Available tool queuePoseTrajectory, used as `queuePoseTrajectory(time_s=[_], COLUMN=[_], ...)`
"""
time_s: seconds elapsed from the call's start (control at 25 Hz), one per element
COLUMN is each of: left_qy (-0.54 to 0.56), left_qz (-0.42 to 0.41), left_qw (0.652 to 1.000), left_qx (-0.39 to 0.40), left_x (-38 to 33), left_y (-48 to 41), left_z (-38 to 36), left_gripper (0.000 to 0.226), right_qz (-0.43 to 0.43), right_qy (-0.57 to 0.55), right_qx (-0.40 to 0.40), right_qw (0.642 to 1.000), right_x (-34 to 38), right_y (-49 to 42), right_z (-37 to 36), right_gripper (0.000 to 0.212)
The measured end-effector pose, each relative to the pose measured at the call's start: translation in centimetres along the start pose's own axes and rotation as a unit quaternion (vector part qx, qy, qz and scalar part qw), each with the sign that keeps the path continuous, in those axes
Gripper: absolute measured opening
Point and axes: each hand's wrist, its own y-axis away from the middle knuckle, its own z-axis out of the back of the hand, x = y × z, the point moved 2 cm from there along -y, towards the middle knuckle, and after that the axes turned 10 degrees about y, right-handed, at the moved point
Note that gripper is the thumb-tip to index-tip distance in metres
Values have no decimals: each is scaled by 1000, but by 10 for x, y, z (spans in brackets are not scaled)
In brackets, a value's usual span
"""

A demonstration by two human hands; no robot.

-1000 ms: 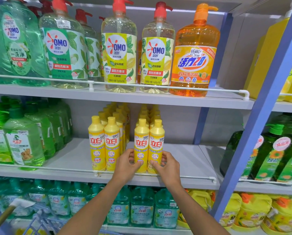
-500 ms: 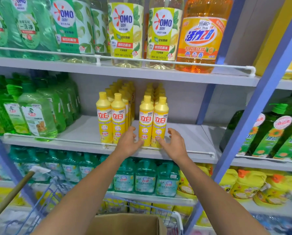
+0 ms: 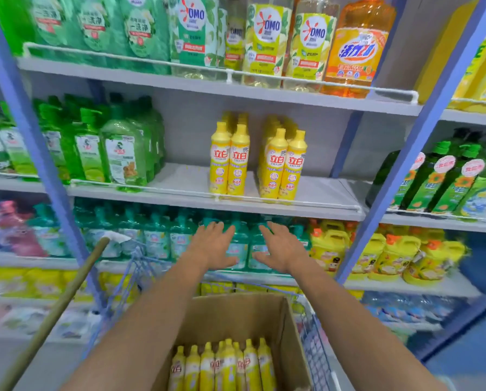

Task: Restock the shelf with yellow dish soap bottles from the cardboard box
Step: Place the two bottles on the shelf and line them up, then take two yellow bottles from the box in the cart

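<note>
Yellow dish soap bottles stand in two double rows on the middle shelf [image 3: 315,193]: a left pair [image 3: 230,162] and a right pair [image 3: 283,167] at the front, more behind. An open cardboard box [image 3: 236,314] sits low in a blue wire cart, with several yellow bottles [image 3: 225,365] lying inside. My left hand [image 3: 212,244] and my right hand [image 3: 282,245] hang empty in the air below the shelf's edge, fingers spread, above the box.
Green soap bottles [image 3: 117,153] fill the shelf's left side. Large OMO and orange bottles [image 3: 352,49] stand on the shelf above. Teal bottles [image 3: 157,235] and yellow jugs [image 3: 388,252] line the shelf below. A wooden handle [image 3: 55,311] leans at left. Blue uprights [image 3: 399,176] frame the bay.
Both hands let go of the right front bottles and drew back down from the shelf. The view tipped down, so the box with its bottles came into sight.
</note>
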Motion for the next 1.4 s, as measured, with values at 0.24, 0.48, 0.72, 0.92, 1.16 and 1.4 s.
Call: queuePoseTrajectory(time_s=[0.24, 0.48, 0.72, 0.92, 1.16, 1.4], left_qy=[75, 143, 187, 208, 246, 319], left_qz=[92, 161, 203, 240, 284, 295], left_qw=[988, 957, 917, 894, 879, 875], left_qx=[100, 193, 289, 316, 293, 214], left_x=[54, 84, 85, 99, 138, 169], left_y=[87, 129, 131, 109, 67, 30], left_z=[-89, -187, -292, -345, -424, -511], left_gripper=[94, 85, 85, 86, 80, 42], right_qz=[42, 33, 24, -2, -66, -147], right_qy=[4, -33, -63, -92, -111, -158], right_qx=[86, 182, 297, 343, 358, 324], right_qw=[995, 982, 952, 935, 925, 921], right_x=[82, 98, 94, 67, 44, 29], right_y=[28, 47, 56, 44, 19, -2], right_z=[-74, -177, -291, -356, -442, -536], right_gripper=[85, 80, 82, 75, 72, 67])
